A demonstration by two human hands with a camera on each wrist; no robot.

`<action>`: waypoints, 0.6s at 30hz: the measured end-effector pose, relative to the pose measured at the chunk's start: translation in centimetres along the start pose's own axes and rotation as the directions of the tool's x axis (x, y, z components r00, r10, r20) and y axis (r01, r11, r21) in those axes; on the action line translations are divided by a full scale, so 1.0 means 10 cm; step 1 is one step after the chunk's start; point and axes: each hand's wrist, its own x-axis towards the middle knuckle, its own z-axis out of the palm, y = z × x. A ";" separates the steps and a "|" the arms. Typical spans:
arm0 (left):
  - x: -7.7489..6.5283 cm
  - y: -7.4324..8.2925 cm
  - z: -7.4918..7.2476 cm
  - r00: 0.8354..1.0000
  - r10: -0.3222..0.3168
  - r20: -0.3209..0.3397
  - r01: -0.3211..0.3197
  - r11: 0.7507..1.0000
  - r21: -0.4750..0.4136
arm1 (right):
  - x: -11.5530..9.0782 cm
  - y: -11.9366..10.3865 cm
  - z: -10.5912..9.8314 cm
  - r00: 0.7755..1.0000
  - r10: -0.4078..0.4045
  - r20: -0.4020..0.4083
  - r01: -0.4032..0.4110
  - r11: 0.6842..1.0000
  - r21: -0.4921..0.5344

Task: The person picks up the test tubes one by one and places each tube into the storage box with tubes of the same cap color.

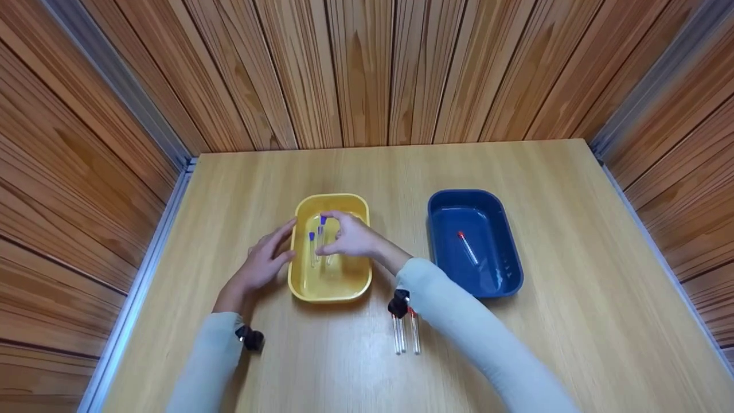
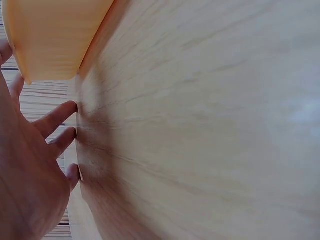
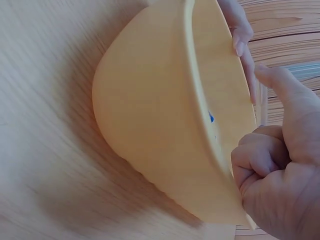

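Note:
In the head view, my right hand [image 1: 354, 236] is over the yellow tray [image 1: 330, 292], thumb and index finger pinching a clear test tube with a purple cap [image 1: 323, 219]. Below it in the tray lies another tube with a blue-purple cap [image 1: 312, 236]; the right hand partly covers that area. My left hand [image 1: 262, 265] is at the tray's left side, thumb and fingertips at the rim. From the left wrist view, the fingers of the left hand [image 2: 25, 150] are spread. Curled lower fingers show on the right hand [image 3: 280, 165] in the right wrist view.
Right of the yellow tray stands a dark blue tray [image 1: 510, 252] holding one red-capped tube [image 1: 468, 248]. Several red-capped tubes [image 1: 415, 335] lie on the table [image 1: 321, 367] in front, partly under the right sleeve. Wood-panelled walls [image 1: 361, 74] enclose the back and sides.

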 end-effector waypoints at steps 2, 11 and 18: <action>0.00 0.00 0.00 1.000 -0.002 0.000 0.002 1.000 0.000 | 0.01 -0.02 0.00 1.000 0.018 0.001 -0.018 1.000 -0.014; 0.00 -0.01 0.00 1.000 0.001 0.005 -0.001 1.000 -0.004 | 0.07 -0.04 0.05 0.998 0.055 -0.012 -0.056 0.993 -0.104; 0.00 0.00 0.00 1.000 0.003 0.002 -0.003 1.000 -0.001 | 0.14 -0.05 0.10 0.995 0.104 0.012 -0.102 0.990 -0.099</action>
